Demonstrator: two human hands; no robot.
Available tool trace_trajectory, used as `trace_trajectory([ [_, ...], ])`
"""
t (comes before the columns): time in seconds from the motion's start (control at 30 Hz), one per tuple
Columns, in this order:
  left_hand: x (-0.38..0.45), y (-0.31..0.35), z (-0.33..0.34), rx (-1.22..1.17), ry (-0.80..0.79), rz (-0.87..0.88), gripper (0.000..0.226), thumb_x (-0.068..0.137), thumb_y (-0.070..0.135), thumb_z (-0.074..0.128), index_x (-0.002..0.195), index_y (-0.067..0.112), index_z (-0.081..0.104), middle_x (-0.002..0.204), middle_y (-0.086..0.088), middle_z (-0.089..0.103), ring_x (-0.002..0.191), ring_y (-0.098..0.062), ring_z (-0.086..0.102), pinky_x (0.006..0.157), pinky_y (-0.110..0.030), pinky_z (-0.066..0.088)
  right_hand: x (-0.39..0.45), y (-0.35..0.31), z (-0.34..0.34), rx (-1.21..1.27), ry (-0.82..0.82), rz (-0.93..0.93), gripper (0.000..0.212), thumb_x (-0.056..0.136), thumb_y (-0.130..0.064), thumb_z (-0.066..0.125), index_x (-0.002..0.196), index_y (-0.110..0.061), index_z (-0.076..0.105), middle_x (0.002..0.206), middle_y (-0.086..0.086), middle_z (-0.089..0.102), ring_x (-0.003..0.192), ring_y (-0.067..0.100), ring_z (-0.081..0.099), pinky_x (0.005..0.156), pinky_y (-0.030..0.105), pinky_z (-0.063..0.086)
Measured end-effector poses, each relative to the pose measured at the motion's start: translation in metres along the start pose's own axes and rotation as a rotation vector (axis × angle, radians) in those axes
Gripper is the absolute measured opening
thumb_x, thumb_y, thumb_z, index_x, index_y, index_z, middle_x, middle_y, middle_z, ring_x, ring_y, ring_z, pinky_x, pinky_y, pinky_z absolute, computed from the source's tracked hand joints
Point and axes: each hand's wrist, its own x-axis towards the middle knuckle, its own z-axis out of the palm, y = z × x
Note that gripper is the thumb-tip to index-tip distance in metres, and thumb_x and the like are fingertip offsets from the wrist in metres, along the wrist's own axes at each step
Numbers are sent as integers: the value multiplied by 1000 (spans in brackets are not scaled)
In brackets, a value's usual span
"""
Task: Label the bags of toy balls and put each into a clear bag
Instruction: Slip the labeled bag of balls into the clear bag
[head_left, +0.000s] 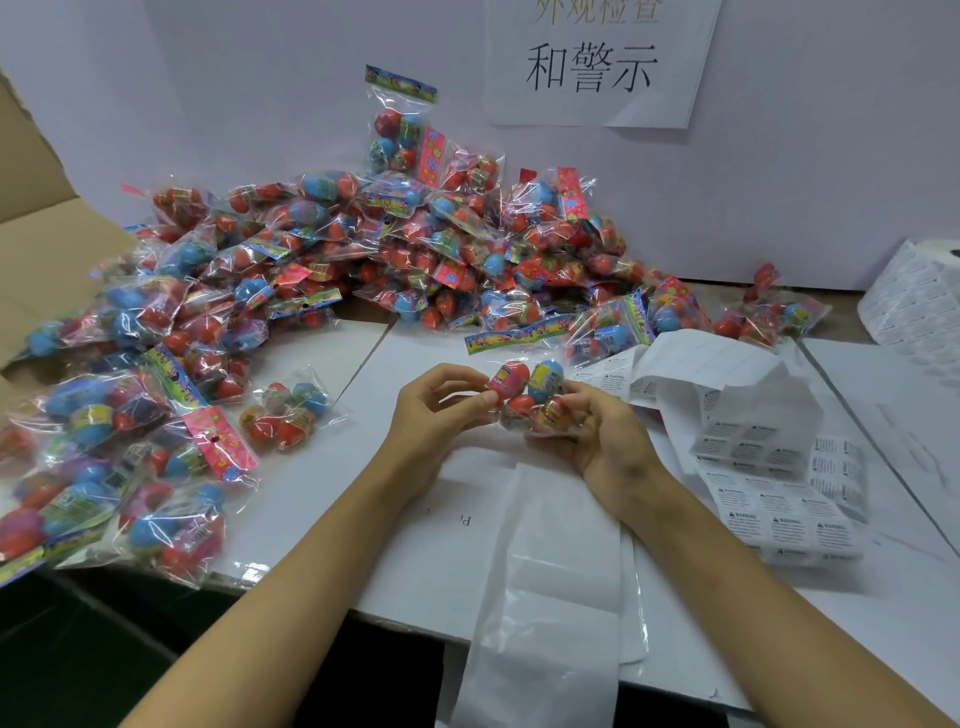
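Observation:
A small bag of toy balls (530, 395), pink, blue and orange, is held above the white table between both hands. My left hand (436, 410) pinches its left side with thumb and fingers. My right hand (597, 436) cups it from the right and below. A stack of clear bags (550, 587) lies flat on the table just below my hands. Sheets of white warning labels (769, 499) are spread at the right, partly curled.
A big pile of bagged toy balls (395, 249) fills the back and left. One bag (288, 410) lies alone left of my hands. A cardboard box (36, 218) stands open at far left. A label roll (914, 306) sits at far right. A paper sign (597, 62) hangs on the wall.

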Motion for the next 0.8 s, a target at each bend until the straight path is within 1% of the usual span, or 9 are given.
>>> trace_trajectory([
  [0.07,0,0,-1,11,-1,2,14,71,22,84,82,26,78,91,-4,75,87,-22,72,76,-35,60,1,1,0,-6,14,0,32,95,-4,41,109,-6,70,98,17,74,83,27,70,82,43,59],
  [0.13,0,0,0,12,1,2,13,72,20,83,82,26,78,91,-4,75,88,-22,72,77,-35,60,0,1,0,-12,20,3,32,95,-4,41,109,-6,69,99,18,74,84,27,70,81,43,59],
  [0.2,-1,1,0,8,-1,4,15,69,25,85,82,25,78,92,-5,75,90,-24,71,78,-36,60,0,0,1,-24,20,-2,32,94,-3,41,109,-6,70,100,18,74,86,28,69,79,42,60],
  [0.27,-1,2,1,12,-5,1,17,68,27,84,83,24,78,94,-7,74,93,-27,70,81,-40,61,-1,0,1,-23,30,-1,33,94,-2,42,114,-4,68,107,21,71,92,31,67,80,43,59],
  [0.33,-1,2,1,12,-6,3,12,73,20,82,83,23,77,94,-7,74,93,-28,70,83,-41,60,-1,-1,2,-26,34,2,34,95,-1,42,117,-3,67,111,23,69,96,33,66,81,43,59],
  [0.4,-1,1,1,17,-5,-2,11,75,16,80,83,23,77,94,-7,75,93,-27,70,82,-40,60,-1,-1,2,-33,39,3,33,95,-1,42,116,-4,67,113,24,69,97,33,66,81,43,59],
  [0.57,-1,2,2,27,-2,-6,12,76,15,79,83,24,78,95,-7,75,92,-27,71,81,-39,61,-1,-2,2,-52,59,10,35,96,-2,42,121,-1,65,121,28,67,104,36,66,79,43,59],
  [0.67,-1,2,2,26,-7,-3,12,75,15,79,83,24,77,95,-6,75,92,-26,71,80,-38,61,-2,-2,2,-54,45,8,35,96,-1,41,119,-2,66,121,28,67,103,36,66,79,42,60],
  [0.8,-1,2,3,34,-4,-8,12,75,16,79,81,27,77,94,-4,75,93,-27,71,79,-36,60,-2,-2,3,-51,46,10,33,96,-1,41,116,-3,67,116,25,69,100,35,67,74,39,61],
])
